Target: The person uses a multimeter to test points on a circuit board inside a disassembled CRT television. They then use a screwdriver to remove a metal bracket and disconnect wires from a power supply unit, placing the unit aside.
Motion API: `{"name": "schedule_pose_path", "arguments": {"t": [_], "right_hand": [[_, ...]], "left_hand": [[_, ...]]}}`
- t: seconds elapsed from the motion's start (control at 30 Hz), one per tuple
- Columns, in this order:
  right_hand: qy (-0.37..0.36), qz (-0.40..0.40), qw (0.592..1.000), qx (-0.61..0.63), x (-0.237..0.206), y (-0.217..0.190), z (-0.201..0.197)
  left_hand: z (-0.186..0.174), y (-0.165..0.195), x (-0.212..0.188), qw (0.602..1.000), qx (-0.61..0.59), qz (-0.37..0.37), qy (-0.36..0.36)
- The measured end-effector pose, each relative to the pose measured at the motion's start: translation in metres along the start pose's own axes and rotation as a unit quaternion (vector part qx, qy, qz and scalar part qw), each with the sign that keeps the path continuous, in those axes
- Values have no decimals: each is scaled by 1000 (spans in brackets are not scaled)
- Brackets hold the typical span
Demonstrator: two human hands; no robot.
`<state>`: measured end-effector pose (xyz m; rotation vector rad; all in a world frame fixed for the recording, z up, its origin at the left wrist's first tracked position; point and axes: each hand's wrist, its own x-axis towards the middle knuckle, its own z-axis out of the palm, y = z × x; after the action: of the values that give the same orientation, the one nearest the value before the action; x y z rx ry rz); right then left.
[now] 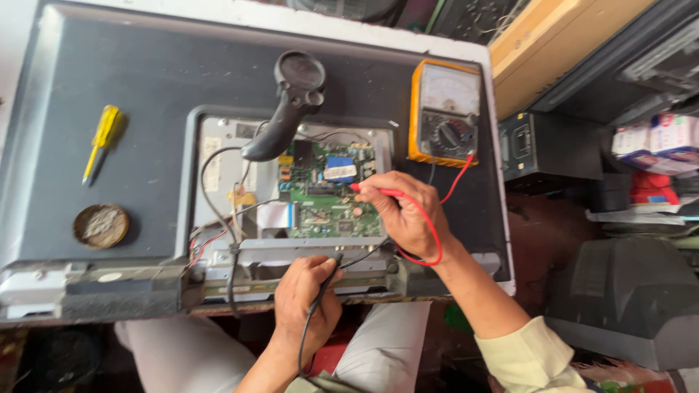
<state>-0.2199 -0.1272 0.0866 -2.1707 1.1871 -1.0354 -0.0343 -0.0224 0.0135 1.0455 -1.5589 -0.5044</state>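
Note:
A flat television lies face down with its back panel (145,87) open, showing a green circuit board (324,200). My right hand (404,215) pinches a red test probe (371,191) with its tip on the board's right part. My left hand (306,298) holds a black test probe (331,266) against the metal frame at the television's near edge. Red and black leads run from both probes to an orange-cased analogue multimeter (445,113) resting on the panel, right of the board.
A black magnifier lamp (291,102) leans over the board. A yellow screwdriver (100,142) and a round tin (101,225) lie on the panel's left side. Dark electronic casings (626,291) and boxes crowd the right. My knees sit under the near edge.

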Motion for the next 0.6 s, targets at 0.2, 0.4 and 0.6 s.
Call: {"name": "schedule_pose_path", "arguments": {"t": [0.2,0.4,0.6], "right_hand": [[3,-12,1000,0,3,0,-5],[-1,-3,999,37,0,3,-4],[0,-18,999,35,0,4,-4]], "left_hand": [[4,3,3,1000,-2,-5,18],[6,1,1,1000,0,-15,15],[7,3,0,999,9,-31,23]]}}
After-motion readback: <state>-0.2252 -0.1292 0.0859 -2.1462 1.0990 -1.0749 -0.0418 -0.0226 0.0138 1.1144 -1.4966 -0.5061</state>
